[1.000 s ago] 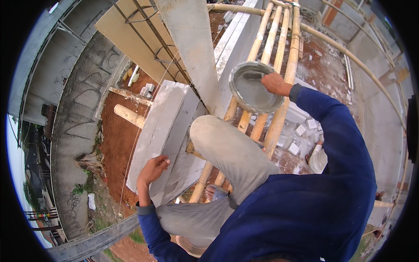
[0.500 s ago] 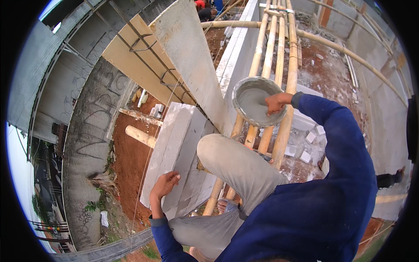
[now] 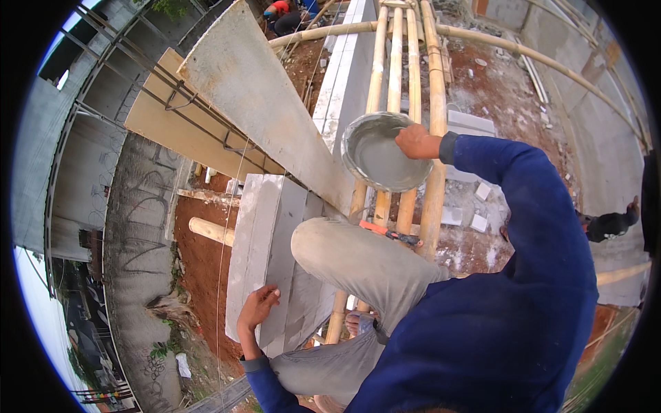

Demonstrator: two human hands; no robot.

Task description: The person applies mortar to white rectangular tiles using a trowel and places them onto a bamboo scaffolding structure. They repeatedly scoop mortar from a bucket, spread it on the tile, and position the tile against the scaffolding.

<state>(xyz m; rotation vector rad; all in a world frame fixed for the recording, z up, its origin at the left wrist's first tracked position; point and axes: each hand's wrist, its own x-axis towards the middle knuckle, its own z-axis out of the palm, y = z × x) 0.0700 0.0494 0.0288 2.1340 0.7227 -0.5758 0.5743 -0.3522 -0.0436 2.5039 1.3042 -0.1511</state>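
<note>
My right hand (image 3: pixel 417 142) is over the right side of a round bucket (image 3: pixel 350 160) with wet grey mortar (image 3: pixel 380 153) inside. Its fingers are curled, and whatever they hold is hidden. The bucket rests on bamboo poles. At the lower left, my left hand (image 3: pixel 258 306) lies by the near end of a light grey block wall (image 3: pixel 256 234), fingers loosely bent and nothing visible in them. Beside my knee, a tool with an orange part and a dark end (image 3: pixel 390 233) lies across the poles.
Bamboo poles (image 3: pixel 434 82) run away from me beside a white block wall (image 3: pixel 341 82). A tall board (image 3: pixel 255 89) and steel bars (image 3: pixel 172 89) rise at the left. Block pieces (image 3: pixel 480 222) lie below on the right. A person (image 3: pixel 609 224) is at the far right.
The view has shifted, so most of the scene sits further left. My right hand has drawn slightly up within the bucket, its fingers more curled. My left hand stays by the block wall.
</note>
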